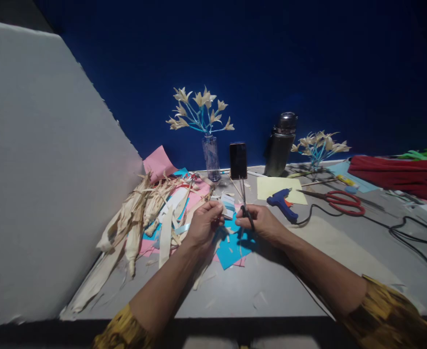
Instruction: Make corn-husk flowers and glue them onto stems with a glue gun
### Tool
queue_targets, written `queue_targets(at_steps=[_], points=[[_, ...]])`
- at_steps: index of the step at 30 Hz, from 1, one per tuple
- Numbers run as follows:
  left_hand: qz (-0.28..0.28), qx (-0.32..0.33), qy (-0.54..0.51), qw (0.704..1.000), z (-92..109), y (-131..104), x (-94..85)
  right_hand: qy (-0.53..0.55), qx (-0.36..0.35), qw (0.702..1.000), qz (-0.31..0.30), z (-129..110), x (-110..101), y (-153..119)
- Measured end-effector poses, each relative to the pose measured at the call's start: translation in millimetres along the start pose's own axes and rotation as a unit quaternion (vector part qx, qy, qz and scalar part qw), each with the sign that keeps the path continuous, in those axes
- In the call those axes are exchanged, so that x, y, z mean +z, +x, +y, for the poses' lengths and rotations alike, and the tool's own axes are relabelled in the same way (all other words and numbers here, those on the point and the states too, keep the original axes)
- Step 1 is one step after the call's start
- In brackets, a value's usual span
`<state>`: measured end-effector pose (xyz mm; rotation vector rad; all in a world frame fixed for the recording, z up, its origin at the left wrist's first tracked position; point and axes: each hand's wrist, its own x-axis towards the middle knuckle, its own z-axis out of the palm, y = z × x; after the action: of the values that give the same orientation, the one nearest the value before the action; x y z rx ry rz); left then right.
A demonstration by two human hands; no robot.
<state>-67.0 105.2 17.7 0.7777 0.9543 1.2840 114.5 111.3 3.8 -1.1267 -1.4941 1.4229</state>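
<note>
Fingers of my left hand [206, 220] are pinched together on a small pale strip [226, 214] that looks like dried corn husk; its far side is hard to make out. In my right hand [259, 220] is a small pair of scissors [244, 196] with dark handles, its blades pointing up and away from me. The two hands are close together but apart, above a bright blue sheet of paper [231, 252] scattered with husk scraps. To the left lies a heap of dried corn husks [135, 225], with strips and coloured paper among them.
Behind the hands stand a phone [238, 160], a glass vase [211, 157] of husk flowers and a flask [281, 145]. On the right lie a blue glue gun [283, 202], red-handled scissors [344, 201], cables [409, 235] and red cloth [395, 172]. A white wall [46, 169] bounds the left.
</note>
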Motion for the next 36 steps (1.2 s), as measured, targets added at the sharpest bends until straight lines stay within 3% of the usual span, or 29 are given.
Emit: queue_targets(at_steps=[5, 14, 22, 27, 36], points=[[-0.037, -0.028, -0.016, 0.999, -11.9, -6.4, 7.2, 0.1, -0.01, 0.995, 0.027, -1.1, 10.5, -3.4], [-0.051, -0.05, 0.008, 0.997, -9.1, -11.3, 9.9, 0.08, -0.013, 0.995, 0.055, 0.4, 4.5, -1.8], [0.009, -0.008, -0.09, 0.996, 3.1, -4.4, 2.3, -0.04, 0.024, 0.993, -0.112, 1.5, 12.4, -8.9], [0.001, 0.029, -0.107, 0.994, 1.1, -3.8, 2.1, -0.025, 0.041, 0.992, -0.121, 5.3, 22.9, -13.2], [-0.01, 0.027, -0.081, 0.996, 6.2, -7.8, 3.1, 0.009, 0.059, 0.992, -0.113, 15.4, 20.6, -10.9]])
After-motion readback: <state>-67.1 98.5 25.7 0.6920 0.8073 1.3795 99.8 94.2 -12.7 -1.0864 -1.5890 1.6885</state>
